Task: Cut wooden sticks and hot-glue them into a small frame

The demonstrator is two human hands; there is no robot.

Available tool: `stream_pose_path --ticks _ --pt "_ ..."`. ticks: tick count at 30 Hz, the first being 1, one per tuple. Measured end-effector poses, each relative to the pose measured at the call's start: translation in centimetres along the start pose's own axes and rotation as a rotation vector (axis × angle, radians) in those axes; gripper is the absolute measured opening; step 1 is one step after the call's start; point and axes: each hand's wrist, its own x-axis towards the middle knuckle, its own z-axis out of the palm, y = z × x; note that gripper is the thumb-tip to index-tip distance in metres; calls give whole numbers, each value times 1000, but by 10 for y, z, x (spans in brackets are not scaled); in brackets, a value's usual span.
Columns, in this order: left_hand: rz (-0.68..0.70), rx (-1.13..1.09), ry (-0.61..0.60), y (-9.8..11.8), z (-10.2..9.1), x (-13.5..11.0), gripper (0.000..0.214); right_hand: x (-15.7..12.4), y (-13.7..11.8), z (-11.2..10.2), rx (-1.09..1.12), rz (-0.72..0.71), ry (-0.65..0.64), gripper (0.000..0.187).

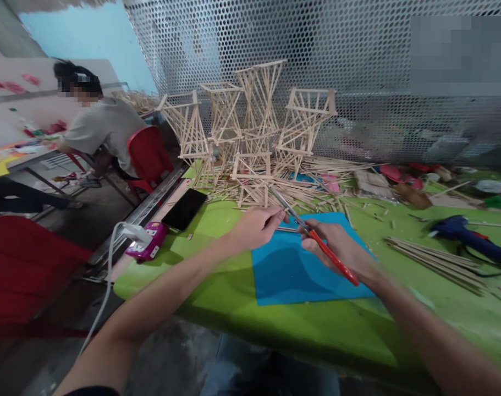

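Head view: I see both hands above blue mat (291, 275).
Right hand (336, 246): closed round red-handled cutters (330, 256).
Left hand (254, 225): fingertips pinched against cutters' metal nose; contents unclear.

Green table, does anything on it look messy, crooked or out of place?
Yes. The stick frames lean crookedly on one another in a heap, with loose sticks strewn around them. The pink power strip sits at the left edge of the table. The right hand grips red-handled cutters.

2 hands (256, 225) (341, 247), 1 red-handled cutter (333, 259), 1 blue mat (291, 275), 1 phone (185, 209), 1 glue gun (460, 231).
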Motion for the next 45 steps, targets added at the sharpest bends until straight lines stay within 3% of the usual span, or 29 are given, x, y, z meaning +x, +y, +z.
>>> stream_pose_path --ticks 4,10,18,36,41,45 --pt "50 17 0 4 1 -4 28 1 -4 1 -53 72 4 31" --pt "63 72 -5 10 0 -8 31 -1 0 6 -90 47 50 21" --pt "86 64 45 9 -5 -7 29 2 8 12 -121 31 107 24" --pt "-46 67 36 3 -9 1 33 9 21 10 -101 98 9 25" --pt "-137 -41 31 7 -1 2 40 8 33 8 -170 80 19 14" --pt "-147 35 91 10 6 -2 41 5 30 7 -112 74 -8 18"
